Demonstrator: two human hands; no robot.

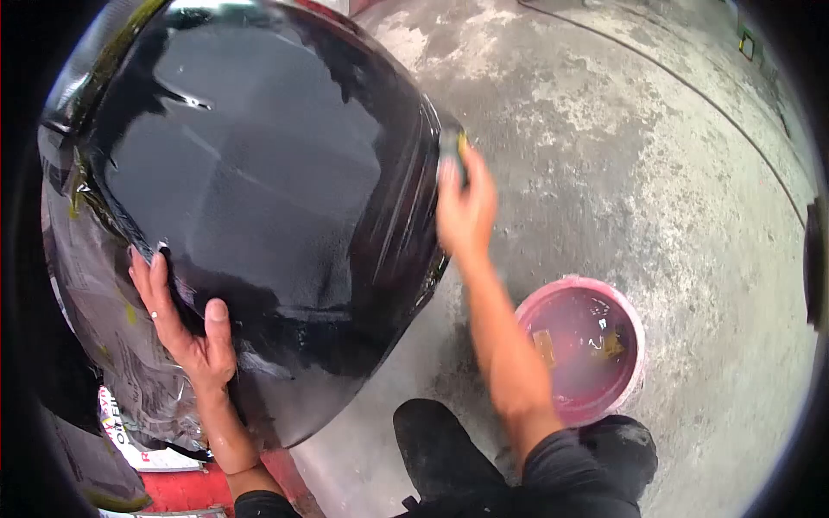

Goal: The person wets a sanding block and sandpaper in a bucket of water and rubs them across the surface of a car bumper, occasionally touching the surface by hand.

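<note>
A large dark panel, partly glossy and partly matte, fills the left half of the view. My left hand rests on its lower left edge, thumb and fingers spread apart, holding nothing. At the panel's right edge, my right hand is closed on a small dark pad with some yellow at its top. The pad touches the edge, and motion blurs its outline.
A pink bucket of cloudy water stands on the concrete floor at lower right, with yellowish pieces inside. Masking sheet borders the panel's left side. A cable crosses the floor at upper right. My knees are below.
</note>
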